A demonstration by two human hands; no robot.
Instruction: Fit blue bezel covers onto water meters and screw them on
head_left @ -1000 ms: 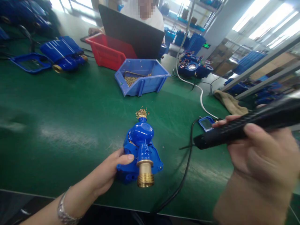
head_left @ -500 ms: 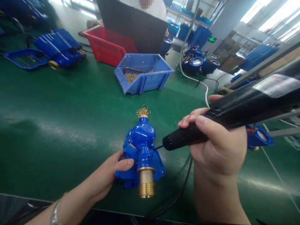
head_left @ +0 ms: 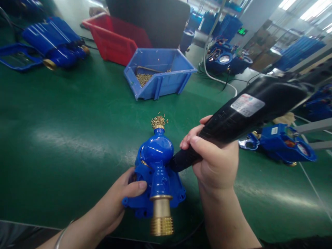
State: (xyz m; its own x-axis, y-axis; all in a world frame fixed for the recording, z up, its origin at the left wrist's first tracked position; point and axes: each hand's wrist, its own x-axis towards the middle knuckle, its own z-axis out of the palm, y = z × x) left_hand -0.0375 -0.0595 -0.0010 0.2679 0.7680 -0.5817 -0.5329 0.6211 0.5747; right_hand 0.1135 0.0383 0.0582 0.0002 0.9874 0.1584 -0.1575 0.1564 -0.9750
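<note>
At the blue housing (head_left: 158, 148), the right hand (head_left: 214, 159) grips a screwdriver (head_left: 230, 119).

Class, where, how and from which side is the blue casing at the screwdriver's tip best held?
Probably grip the blue casing by its flatter left edge, coming from the left with the thumb on top, as the left hand does. Its middle bulges smoothly, and the black screwdriver in the right hand crowds its right side.
</note>
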